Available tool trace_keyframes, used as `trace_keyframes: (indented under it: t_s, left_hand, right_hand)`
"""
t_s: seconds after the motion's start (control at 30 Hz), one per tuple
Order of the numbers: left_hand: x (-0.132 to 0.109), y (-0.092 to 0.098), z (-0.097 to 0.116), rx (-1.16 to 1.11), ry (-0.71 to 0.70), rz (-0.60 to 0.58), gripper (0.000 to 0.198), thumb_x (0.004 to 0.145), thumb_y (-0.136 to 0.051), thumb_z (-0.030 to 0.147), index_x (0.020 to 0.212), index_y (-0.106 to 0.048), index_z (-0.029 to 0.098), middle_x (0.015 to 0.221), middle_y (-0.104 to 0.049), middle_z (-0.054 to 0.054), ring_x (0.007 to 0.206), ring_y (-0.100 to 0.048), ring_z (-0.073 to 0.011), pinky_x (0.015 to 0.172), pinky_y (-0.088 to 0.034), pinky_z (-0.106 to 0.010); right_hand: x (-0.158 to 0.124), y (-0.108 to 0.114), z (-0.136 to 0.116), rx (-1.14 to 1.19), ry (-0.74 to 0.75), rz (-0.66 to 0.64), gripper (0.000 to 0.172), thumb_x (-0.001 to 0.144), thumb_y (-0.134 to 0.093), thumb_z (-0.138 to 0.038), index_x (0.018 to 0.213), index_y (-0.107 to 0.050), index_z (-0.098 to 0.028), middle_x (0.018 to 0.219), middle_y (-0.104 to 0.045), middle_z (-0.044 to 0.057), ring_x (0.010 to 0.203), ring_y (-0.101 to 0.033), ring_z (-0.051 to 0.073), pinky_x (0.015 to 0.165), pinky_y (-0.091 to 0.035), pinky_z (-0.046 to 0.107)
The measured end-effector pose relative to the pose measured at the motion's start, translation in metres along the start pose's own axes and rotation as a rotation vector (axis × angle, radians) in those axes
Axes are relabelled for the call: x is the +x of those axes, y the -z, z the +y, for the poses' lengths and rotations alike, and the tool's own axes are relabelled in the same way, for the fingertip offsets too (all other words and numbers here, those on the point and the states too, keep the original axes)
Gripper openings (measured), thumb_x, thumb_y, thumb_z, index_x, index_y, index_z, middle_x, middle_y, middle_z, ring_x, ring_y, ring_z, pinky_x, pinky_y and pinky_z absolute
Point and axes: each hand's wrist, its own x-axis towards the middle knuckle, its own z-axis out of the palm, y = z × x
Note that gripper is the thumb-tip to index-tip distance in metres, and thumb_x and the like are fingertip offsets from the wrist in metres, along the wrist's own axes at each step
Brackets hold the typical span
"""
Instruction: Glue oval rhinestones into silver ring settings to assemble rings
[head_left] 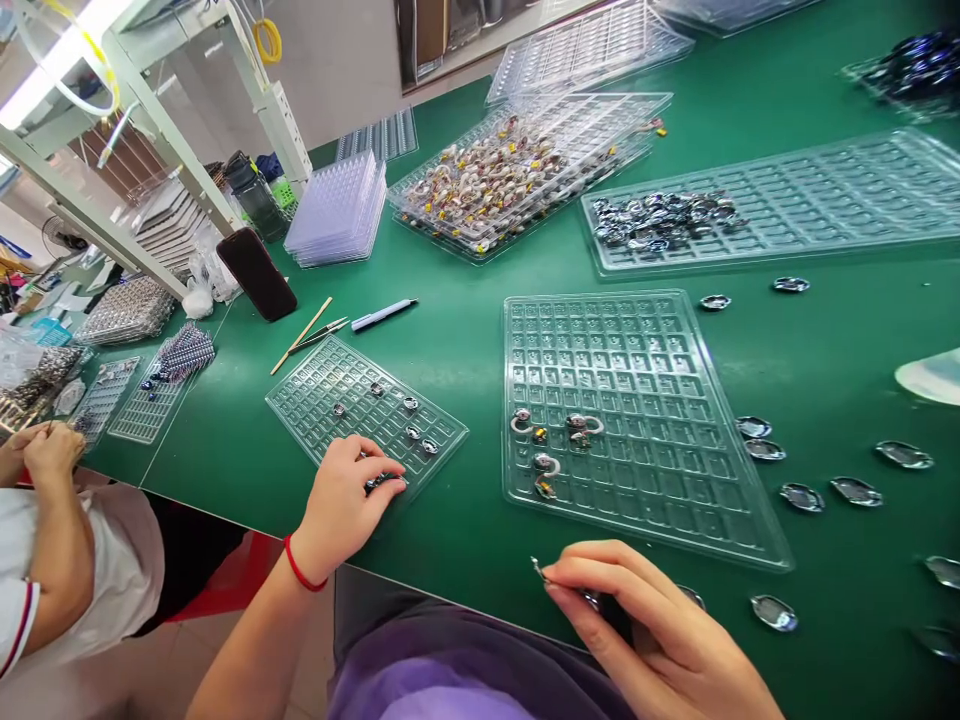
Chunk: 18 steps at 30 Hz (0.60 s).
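Note:
My left hand (349,505), with a red band at the wrist, is curled over the near edge of a small clear compartment tray (307,375). Its thumb and fingers close on small dark shiny parts, mostly hidden. Several round shiny parts (410,403) sit in that tray's cells. Near the table's front edge, my right hand (630,610) pinches a small shiny metal part (538,568) between thumb and fingertips; the palm side is hidden. Ahead of it lies a larger clear tray (645,400) bearing a few small assemblies with white curled wires (589,425).
Loose silvery oval pieces (855,491) lie at right. Behind are a long tray (810,210) with a shiny pile, stacked trays of wired parts (487,190), and purple trays (337,210). A pen (384,314), tweezers (319,335) and phone (256,273) lie left. A co-worker's hands (52,450) are far left.

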Motion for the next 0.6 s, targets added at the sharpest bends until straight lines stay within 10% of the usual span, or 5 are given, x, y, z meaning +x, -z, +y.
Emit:
trace_keyframes:
  t_s: [0.37,0.6]
  left_hand:
    - [-0.009,0.009,-0.006,-0.300,0.152,0.130,0.014,0.085,-0.065,0.026,0.091,-0.075,0.018,0.087,-0.075,-0.007,0.076,-0.072,-0.0200,0.071,-0.061,-0.031]
    - [0.009,0.018,-0.008,-0.272,0.097,0.019,0.022,0.084,-0.063,0.019,0.098,-0.078,0.024,0.098,-0.073,-0.005,0.072,-0.072,-0.0168,0.062,-0.061,-0.027]
  right_hand:
    - [-0.006,0.000,0.005,0.032,-0.038,-0.007,0.007,0.091,-0.058,-0.022,0.090,-0.065,-0.024,0.080,-0.063,0.003,0.066,-0.065,0.013,0.056,-0.055,0.018]
    - [-0.017,-0.002,0.016,0.016,-0.085,-0.016,0.006,0.089,-0.061,-0.027,0.091,-0.066,-0.024,0.084,-0.064,0.005,0.068,-0.065,0.014,0.056,-0.055,0.018]
